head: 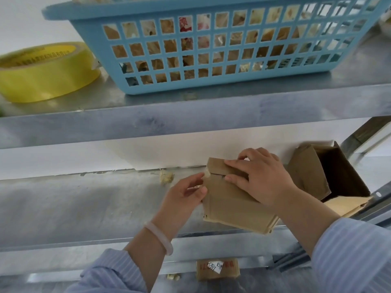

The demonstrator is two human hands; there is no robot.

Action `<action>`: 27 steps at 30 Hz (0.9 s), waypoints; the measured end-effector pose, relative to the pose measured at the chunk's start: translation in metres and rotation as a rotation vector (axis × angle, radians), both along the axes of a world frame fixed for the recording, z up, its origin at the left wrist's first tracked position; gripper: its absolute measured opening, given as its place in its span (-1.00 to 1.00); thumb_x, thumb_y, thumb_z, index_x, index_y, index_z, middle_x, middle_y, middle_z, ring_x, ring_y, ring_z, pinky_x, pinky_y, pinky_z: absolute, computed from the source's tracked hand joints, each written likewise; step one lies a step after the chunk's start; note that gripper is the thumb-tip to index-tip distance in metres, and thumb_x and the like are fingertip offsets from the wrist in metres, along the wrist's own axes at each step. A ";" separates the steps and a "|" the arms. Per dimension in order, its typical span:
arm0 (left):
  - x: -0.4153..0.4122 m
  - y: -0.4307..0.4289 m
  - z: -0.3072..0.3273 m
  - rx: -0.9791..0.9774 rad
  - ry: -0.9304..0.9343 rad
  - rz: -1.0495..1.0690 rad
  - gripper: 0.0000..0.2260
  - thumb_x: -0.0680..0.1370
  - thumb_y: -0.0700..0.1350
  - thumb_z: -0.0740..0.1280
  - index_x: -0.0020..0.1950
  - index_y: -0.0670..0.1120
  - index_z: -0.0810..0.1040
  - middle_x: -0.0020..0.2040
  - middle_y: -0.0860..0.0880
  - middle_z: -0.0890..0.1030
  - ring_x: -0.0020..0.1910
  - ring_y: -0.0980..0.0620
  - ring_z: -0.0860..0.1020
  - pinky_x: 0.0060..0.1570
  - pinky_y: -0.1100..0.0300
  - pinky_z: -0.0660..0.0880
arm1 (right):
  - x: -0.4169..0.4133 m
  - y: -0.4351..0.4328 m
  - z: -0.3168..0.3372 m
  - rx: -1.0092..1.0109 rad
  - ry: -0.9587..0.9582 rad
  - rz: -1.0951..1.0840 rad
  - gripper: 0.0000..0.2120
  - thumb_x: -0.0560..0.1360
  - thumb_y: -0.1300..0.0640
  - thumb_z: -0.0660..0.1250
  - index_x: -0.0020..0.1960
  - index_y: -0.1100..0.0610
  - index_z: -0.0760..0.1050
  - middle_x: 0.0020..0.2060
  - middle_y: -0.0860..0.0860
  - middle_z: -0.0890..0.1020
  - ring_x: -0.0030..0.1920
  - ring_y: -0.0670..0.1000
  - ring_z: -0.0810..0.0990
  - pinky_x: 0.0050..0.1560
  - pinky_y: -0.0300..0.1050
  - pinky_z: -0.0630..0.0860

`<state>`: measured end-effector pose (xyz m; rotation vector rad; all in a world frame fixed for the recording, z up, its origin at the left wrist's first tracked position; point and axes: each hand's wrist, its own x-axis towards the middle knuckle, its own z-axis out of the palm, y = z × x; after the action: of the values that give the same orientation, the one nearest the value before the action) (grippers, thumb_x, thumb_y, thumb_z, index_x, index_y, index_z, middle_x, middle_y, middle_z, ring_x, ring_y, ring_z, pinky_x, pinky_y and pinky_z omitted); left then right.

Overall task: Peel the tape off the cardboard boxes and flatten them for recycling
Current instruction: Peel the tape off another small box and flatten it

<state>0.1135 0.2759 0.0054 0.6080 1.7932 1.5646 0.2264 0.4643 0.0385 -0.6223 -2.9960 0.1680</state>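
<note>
A small brown cardboard box (228, 199) stands on the middle metal shelf (84, 204), its top flaps shut along a seam. My right hand (262, 176) rests on top of it, fingers spread over the seam. My left hand (186, 193) is at the box's left edge and pinches a strip of clear tape (206, 175) that lifts off the corner. A larger open cardboard box (330, 176) lies on its side just right of the small one.
A crumpled wad of peeled tape (166, 177) lies at the back of the shelf. The upper shelf carries a yellow tape roll (42, 70) and a blue plastic basket (211, 51) filled with tape scraps. Another small labelled box (218, 269) sits on the shelf below.
</note>
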 end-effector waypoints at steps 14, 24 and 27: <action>0.009 0.024 0.015 -0.115 1.046 -0.100 -0.52 0.52 -0.21 0.14 0.43 0.04 0.38 0.34 0.13 0.41 0.33 0.16 0.33 0.37 0.31 0.21 | 0.025 0.006 -0.007 -0.333 0.230 0.019 -0.56 0.52 0.03 0.27 0.39 -0.18 0.40 0.39 -0.22 0.37 0.36 -0.15 0.32 0.39 -0.17 0.24; 0.004 0.038 0.027 -0.482 1.225 -0.296 -0.52 0.46 0.37 0.08 0.26 0.18 0.43 0.30 0.21 0.42 0.30 0.14 0.36 0.40 0.04 0.28 | 0.063 0.012 -0.024 -0.994 0.593 -0.575 -0.61 0.56 -0.14 0.23 0.38 -0.27 0.33 0.09 -0.32 0.49 0.12 -0.23 0.48 0.06 -0.23 0.45; 0.015 0.055 0.035 -0.541 1.331 -0.325 -0.49 0.44 0.36 0.01 0.28 0.18 0.40 0.23 0.18 0.44 0.28 0.08 0.37 0.39 -0.05 0.28 | 0.067 0.001 -0.027 -1.149 0.516 -0.517 -0.64 0.55 -0.20 0.24 0.33 -0.24 0.40 0.02 -0.32 0.57 0.03 -0.26 0.54 -0.09 -0.36 0.44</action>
<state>0.1287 0.3311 0.0399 1.7712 2.6342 0.2655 0.2930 0.4651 0.0118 -1.1337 -1.9120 1.7082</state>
